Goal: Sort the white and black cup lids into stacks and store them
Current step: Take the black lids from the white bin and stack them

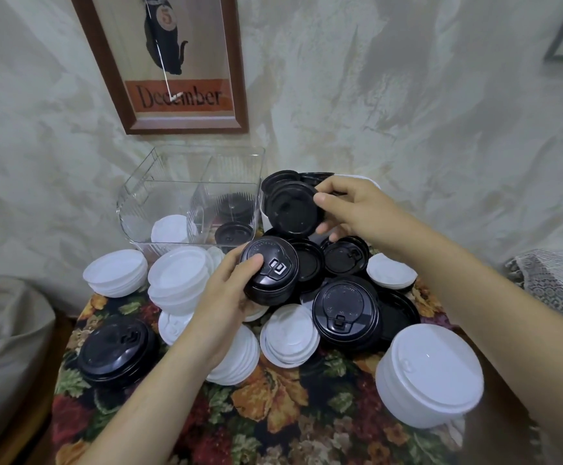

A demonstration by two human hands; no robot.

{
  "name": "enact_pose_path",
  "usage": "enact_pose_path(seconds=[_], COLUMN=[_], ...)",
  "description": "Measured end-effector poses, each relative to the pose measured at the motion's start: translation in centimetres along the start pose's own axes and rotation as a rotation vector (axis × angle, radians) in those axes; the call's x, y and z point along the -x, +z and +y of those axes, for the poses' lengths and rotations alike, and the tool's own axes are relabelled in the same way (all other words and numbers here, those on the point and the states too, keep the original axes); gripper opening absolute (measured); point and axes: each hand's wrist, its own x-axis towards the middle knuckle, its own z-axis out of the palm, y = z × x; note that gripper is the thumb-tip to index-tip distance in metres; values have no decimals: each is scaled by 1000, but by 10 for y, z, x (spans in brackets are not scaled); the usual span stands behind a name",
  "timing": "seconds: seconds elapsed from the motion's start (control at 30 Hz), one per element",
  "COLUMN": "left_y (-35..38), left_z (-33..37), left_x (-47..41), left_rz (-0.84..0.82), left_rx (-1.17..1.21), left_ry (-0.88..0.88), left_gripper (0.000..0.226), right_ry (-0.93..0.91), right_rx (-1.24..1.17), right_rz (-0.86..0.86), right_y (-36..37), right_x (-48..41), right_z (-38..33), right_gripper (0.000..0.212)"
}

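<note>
Cup lids of white and black moulded plastic (290, 333) are found part-sorted on a table under a dark floral cloth (273, 414). Nearest, at the right edge, a tall stack of white lids (429, 374) stands alone. At the left edge, a low stack of black lids (115, 347) is set apart. Between them, white and black lids lie mixed and overlapping.

Above this heap, a short stack of black domed lids (270, 270) is gripped by the left hand (226, 297), thumb on the top lid and fingers curled beneath. Just beyond, a single black lid (290, 213) is pinched at its rim by the right hand (357, 209). It is tilted, its hollow side apparently toward the camera.

Farthest, against the wall, a clear plastic divided bin (159, 196) holds a few white lids in its left compartment and black lids in its right.

The step in hand is judged to be the adding of the single lid to the held stack — it should be turned dome-up, centred over the top lid and pressed until seated, the left thumb being moved aside first.
</note>
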Motion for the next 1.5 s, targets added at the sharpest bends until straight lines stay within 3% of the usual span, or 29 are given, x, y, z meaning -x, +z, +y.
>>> enact_pose_path(seconds=[0.1,0.23,0.37,0.63,0.9,1.07,1.27,1.5], left_y=[3,5,6,15,17,18,23,24], left_z=[0,0,1,12,15,16,16,11], left_x=[-1,-1,1,12,22,22,19,19], left_rz=[14,20,-34,-102,-201,-207,-182,-169], left_rx=[0,4,-39,-59,-43,-23,32,40], left_ry=[16,33,64,126,83,48,49,40], left_gripper=[39,48,50,60,50,44,38,44], right_ry=[71,133,106,60,35,57,147,180], right_rx=[-172,-180,-88,138,200,192,56,16], right_rz=[7,-80,-139,-168,-144,-151,-313,-260], right_y=[-7,-8,-2,14,21,19,15,19], right_x=[12,25,34,43,50,50,57,56], right_z=[-5,-11,-14,-10,-5,-1,-2,4], right_gripper=[16,18,11,21,7,15,36,29])
